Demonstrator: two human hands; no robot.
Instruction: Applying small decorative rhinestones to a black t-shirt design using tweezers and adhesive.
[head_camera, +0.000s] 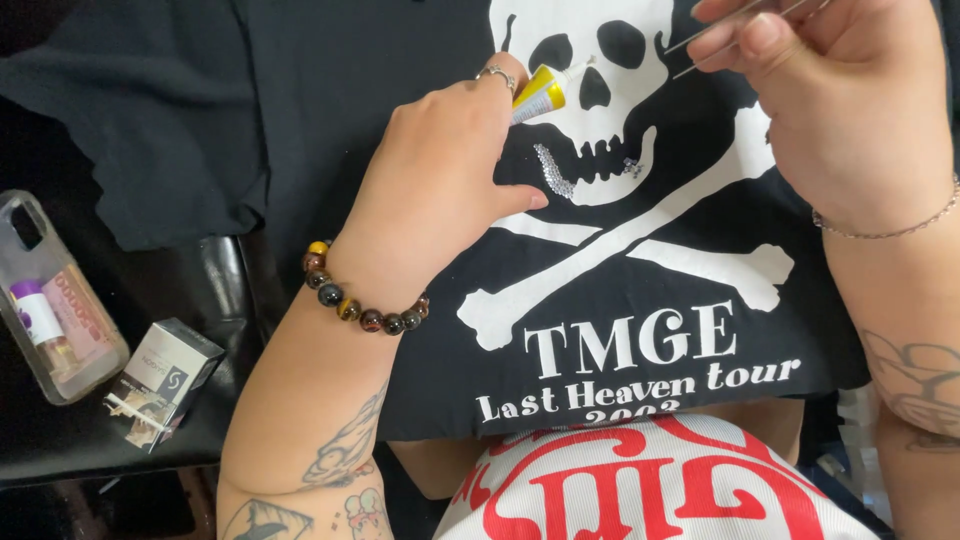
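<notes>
A black shirt with a white skull and crossbones print lies spread over my lap. My left hand, with a ring and a bead bracelet, grips a small yellow and white glue tube whose tip points at the skull's cheek. A short curved row of tiny shiny stones sits along the skull's jaw, just right of my thumb. My right hand hovers over the upper right of the print and pinches thin metal tweezers that point left.
At the left, a clear plastic case with a small purple-capped bottle lies on a dark surface. A small open box lies beside it. A white garment with red lettering shows at the bottom.
</notes>
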